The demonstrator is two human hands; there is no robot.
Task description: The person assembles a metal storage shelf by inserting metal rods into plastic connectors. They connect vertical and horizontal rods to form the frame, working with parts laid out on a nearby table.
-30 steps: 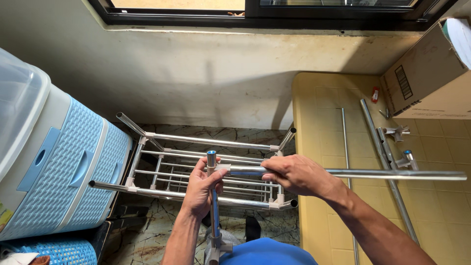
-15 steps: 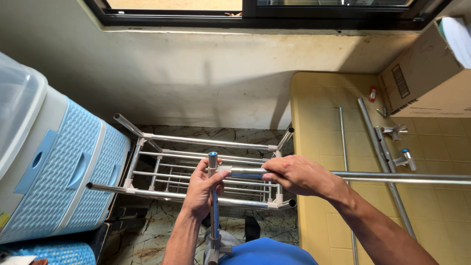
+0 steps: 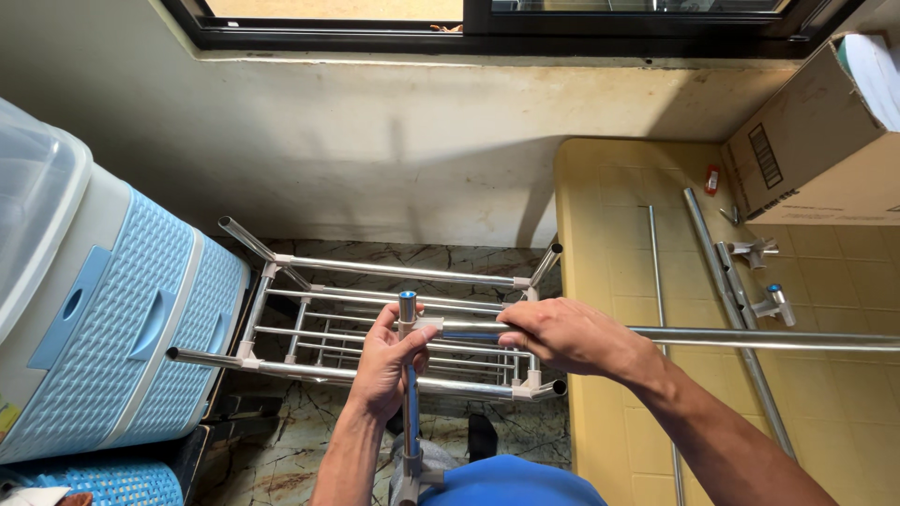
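Grey plastic corner connector (image 3: 424, 324) sits near the top of an upright metal tube (image 3: 410, 394), held in front of the person, over the half-built metal rack (image 3: 394, 323) lying on its side on the marble floor. Left hand (image 3: 384, 361) wraps the upright tube just below the connector, thumb and fingers closed around it. Right hand (image 3: 562, 335) is closed on a long horizontal tube (image 3: 750, 338), its end at the connector's side socket; whether it is fully seated cannot be told. Step in hand looks like joining the crosswise tube to the connector. Next move likely calls for a straight push along the tube's axis with the left hand bracing. Further out: spare tubes (image 3: 727, 281) and loose fittings (image 3: 755, 250) on the yellow tiled surface (image 3: 609, 187), cardboard box (image 3: 806, 141) at right, blue drawer unit (image 3: 122, 319) at left.
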